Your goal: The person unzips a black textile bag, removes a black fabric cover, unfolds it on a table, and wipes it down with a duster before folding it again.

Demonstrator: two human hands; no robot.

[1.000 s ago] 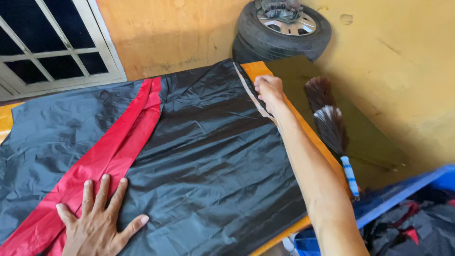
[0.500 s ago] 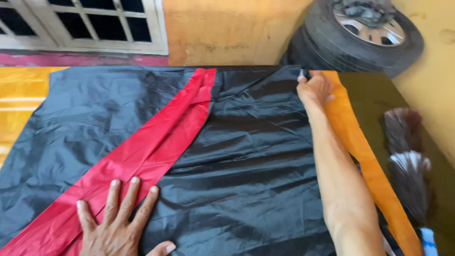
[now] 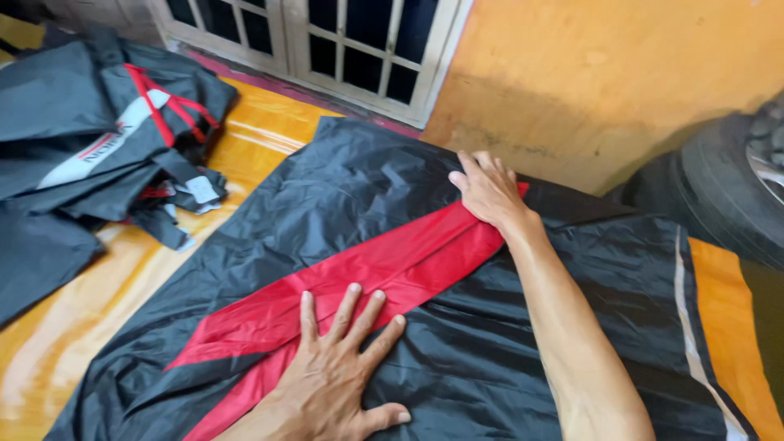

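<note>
- Raincoat (image 3: 343,204), black with a red stripe (image 3: 384,269), lies spread flat on the orange mat (image 3: 269,131).
- Left hand (image 3: 335,384) presses flat on the stripe, fingers spread, grasping nothing, likely to keep the cloth from sliding.
- Right hand (image 3: 488,189) lies flat at the far edge, also released, holding the fabric smooth.
- Another folded garment (image 3: 90,139) is at the left; a tyre (image 3: 719,196) at the right.
</note>
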